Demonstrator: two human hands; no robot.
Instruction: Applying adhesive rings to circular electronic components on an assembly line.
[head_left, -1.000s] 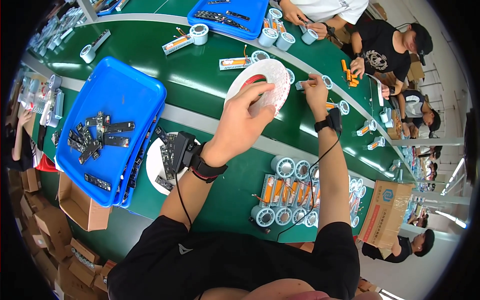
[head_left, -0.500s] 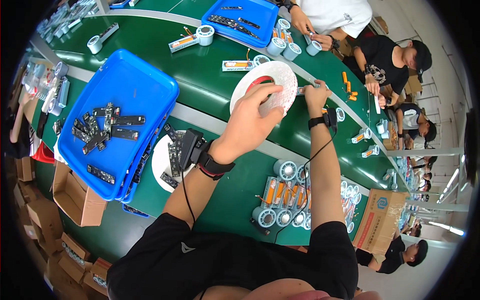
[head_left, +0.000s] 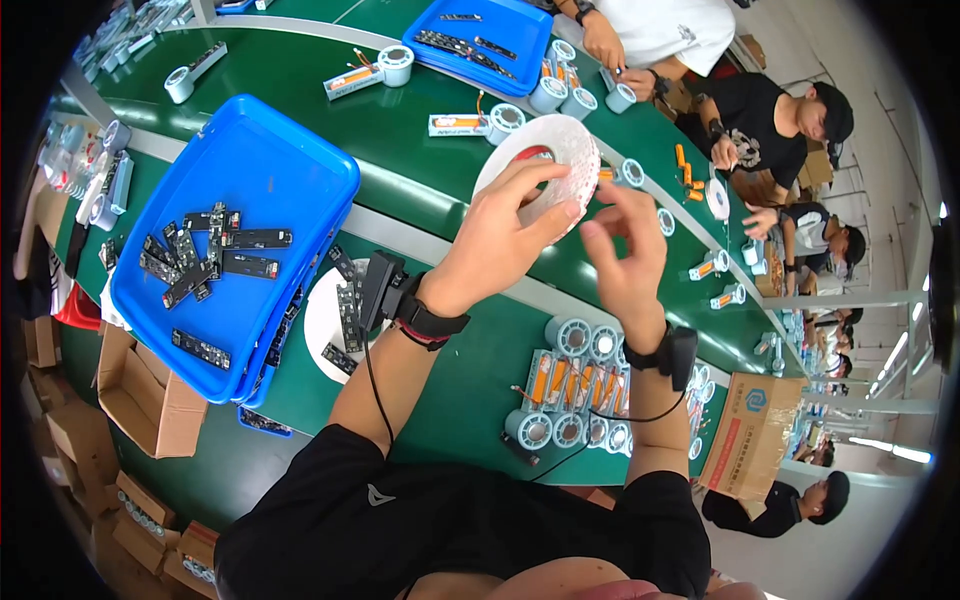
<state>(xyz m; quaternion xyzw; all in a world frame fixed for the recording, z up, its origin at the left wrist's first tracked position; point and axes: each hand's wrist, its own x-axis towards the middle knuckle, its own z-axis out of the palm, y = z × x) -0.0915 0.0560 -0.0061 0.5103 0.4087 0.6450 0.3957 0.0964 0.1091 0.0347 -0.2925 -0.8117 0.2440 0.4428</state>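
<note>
My left hand (head_left: 497, 248) grips a wide white tape roll (head_left: 566, 140) with a red core, fingers reaching into its centre hole and thumb along the rim. Close to the roll's right edge is my right hand (head_left: 634, 250), thumb and fingers apart, with nothing visible in it. Just beyond that hand, a pale blue fan unit (head_left: 630, 173) lies on the green belt, partly hidden by my fingers. Another fan unit with an orange battery (head_left: 460, 125) lies to the left of the roll.
Blue trays (head_left: 240, 330) with black circuit boards stand at left beside a white disc (head_left: 325, 318). Several fan units (head_left: 570, 335) sit in rows near me. A cardboard box (head_left: 750, 440) is at right. Co-workers sit across the belt, by another blue tray (head_left: 480, 75).
My right hand has let go of the fan unit on the belt and come back toward me, its fingers spreading. The belt units have shifted left. The tape roll moved slightly right.
</note>
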